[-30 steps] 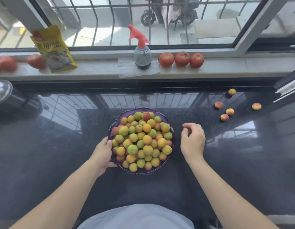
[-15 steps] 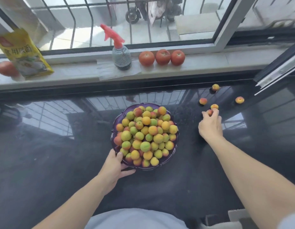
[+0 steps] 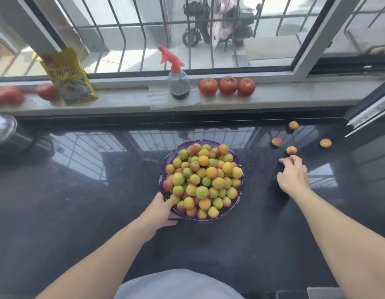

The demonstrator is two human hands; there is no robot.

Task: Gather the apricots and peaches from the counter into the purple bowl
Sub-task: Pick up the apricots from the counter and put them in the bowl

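While the shiny black stone counter [image 3: 79,212] fills most of the view, a long pale windowsill [image 3: 284,98] runs along its back edge. On the far left of the sill lie two blurry red tomatoes [image 3: 8,96]. Next to them leans a yellow plastic packet [image 3: 68,79] with writing on it. Further along stands a small clear spray bottle with a red top [image 3: 177,79], on a see-through sheet. Just beside it sit three round red tomatoes in a row [image 3: 227,85].

Down on the counter, the left hand [image 3: 162,210] holds the near left edge of the round purple bowl [image 3: 238,201]. Its thumb lies over the rim and its fingers curl under. The bowl sits in the middle of the counter. It is piled high with small yellow, green and red apricots and peaches [image 3: 203,180].

To the right, well apart from the bowl, the right hand [image 3: 293,178] rests low over the counter. Its fingers are bent around one small fruit [image 3: 289,161] at the fingertips, and only a bit of that fruit shows. I cannot tell if the fruit is lifted off the counter.

Just past the hand lie four more small orange-red loose fruits [image 3: 291,150]. One is just beside the fingertips. One is a little to the left, one is near the back edge, and one is far right.
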